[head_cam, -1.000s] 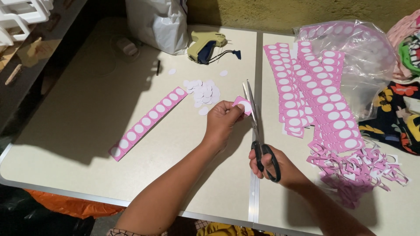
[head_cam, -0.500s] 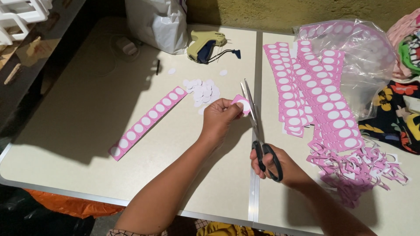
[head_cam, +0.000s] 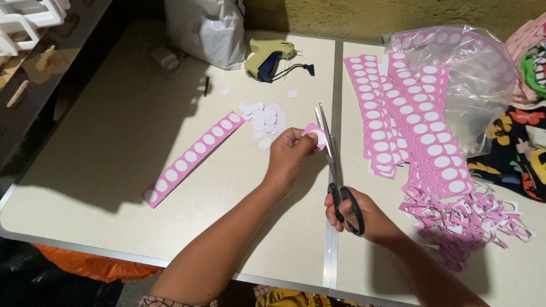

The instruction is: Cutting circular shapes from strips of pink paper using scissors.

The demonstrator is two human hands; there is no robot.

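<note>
My left hand (head_cam: 288, 156) pinches a small pink paper piece with a white circle (head_cam: 316, 135) above the table. My right hand (head_cam: 357, 215) grips the black handles of long scissors (head_cam: 331, 159), whose blades point away from me and meet the pink piece. A small heap of cut white paper circles (head_cam: 265, 119) lies just beyond my left hand. A long pink strip with white circles (head_cam: 192, 157) lies diagonally to the left.
Stacked pink strips with white circles (head_cam: 406, 122) cover the right table, with pink offcuts (head_cam: 463, 219) nearer me. A clear plastic bag (head_cam: 478, 79), a tagging gun (head_cam: 268, 58), a white bag (head_cam: 207, 31) and patterned cloth (head_cam: 520, 142) sit around the far and right edges.
My left hand has turned the pink piece slightly against the blades, and the scissors have shifted a little. Everything else on the table stays put.
</note>
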